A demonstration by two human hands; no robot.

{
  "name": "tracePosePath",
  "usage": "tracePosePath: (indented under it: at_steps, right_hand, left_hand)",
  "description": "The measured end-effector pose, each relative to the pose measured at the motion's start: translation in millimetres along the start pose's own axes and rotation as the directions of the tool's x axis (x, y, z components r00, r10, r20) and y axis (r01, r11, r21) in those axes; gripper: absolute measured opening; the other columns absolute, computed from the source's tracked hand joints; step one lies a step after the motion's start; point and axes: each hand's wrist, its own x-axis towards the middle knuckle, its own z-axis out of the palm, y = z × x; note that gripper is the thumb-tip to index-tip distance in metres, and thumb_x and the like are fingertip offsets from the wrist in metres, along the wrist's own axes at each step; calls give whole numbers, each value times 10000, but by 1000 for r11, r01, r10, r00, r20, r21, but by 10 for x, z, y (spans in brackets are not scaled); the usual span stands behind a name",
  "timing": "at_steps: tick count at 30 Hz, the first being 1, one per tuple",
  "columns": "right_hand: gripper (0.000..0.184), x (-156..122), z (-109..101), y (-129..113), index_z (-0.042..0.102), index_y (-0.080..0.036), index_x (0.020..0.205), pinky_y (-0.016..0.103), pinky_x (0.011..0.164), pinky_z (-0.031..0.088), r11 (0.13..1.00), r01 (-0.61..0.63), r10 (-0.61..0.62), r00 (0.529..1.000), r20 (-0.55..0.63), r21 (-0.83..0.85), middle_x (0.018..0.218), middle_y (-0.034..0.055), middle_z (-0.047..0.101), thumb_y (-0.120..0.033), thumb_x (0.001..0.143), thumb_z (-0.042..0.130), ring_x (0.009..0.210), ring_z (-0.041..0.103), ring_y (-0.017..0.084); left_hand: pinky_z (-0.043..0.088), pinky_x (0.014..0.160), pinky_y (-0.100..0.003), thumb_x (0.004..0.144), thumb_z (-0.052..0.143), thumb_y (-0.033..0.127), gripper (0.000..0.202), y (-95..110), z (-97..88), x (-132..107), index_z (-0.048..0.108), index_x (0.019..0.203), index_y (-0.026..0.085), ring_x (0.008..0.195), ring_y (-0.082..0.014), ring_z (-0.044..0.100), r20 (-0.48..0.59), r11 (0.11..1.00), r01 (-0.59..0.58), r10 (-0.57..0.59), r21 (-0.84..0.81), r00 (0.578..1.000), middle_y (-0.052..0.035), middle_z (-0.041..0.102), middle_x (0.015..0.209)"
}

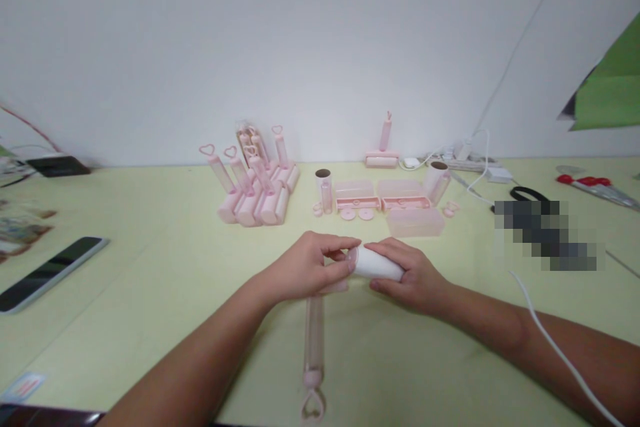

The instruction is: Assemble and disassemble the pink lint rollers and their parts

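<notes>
My right hand (415, 273) is wrapped round a white lint roller refill roll (376, 264), held lying on its side above the table. At the roll's left end sits a pink end cap (352, 259), pinched between the thumb and fingers of my left hand (315, 263). Just under my left hand lies a lint roller handle (315, 337), see-through pink with a heart-shaped loop pointing toward me. Its far end and the pink part (336, 287) beside it are partly hidden by my hand.
Several assembled pink lint rollers (255, 203) stand back left, another lint roller (385, 143) by the wall. Loose pink covers (415, 221), discs (366, 214), and upright paper rolls (436, 180) lie mid-back. A phone (50, 273) rests left; a white cable (545, 330) crosses my right forearm.
</notes>
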Motion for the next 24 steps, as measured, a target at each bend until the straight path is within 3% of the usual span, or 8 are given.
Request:
tracePosePath:
  at_steps: [7, 13, 17, 24]
  right_hand:
    - [570, -15, -8, 19, 573, -219, 1326, 391, 813, 517, 999, 5, -6, 1000, 30, 36, 1112, 126, 646, -380, 808, 747, 949, 631, 251]
    - [538, -11, -29, 7, 582, -203, 1296, 378, 822, 518, 999, 18, -19, 1000, 25, 49, 1113, 125, 644, -357, 809, 751, 957, 635, 242]
    - [527, -18, -25, 19, 584, -193, 1285, 369, 818, 519, 998, 43, -43, 999, 8, 46, 1103, 124, 644, -350, 810, 751, 951, 635, 235]
    - [536, -21, -15, 21, 578, -193, 1295, 360, 818, 516, 999, 50, -50, 999, 2, 17, 1103, 124, 645, -344, 810, 748, 949, 636, 236]
  left_hand:
    - [501, 648, -225, 866, 628, 383, 466, -62, -51, -24, 649, 1268, 147, 716, -151, 656, 96, 997, 68, -64, -30, 993, -55, 750, 922]
    - [515, 671, -232, 837, 647, 333, 439, -50, -51, -24, 667, 1227, 131, 773, -170, 672, 72, 999, 41, -41, 12, 997, -70, 753, 934]
    - [502, 647, -224, 830, 624, 270, 410, -36, -32, -16, 662, 1205, 110, 711, -150, 658, 88, 999, 35, -36, 16, 995, -60, 745, 874]
    - [487, 688, -217, 764, 614, 161, 367, 10, -14, 3, 702, 1119, 127, 731, -141, 649, 44, 986, -77, 71, 148, 997, -32, 729, 851]
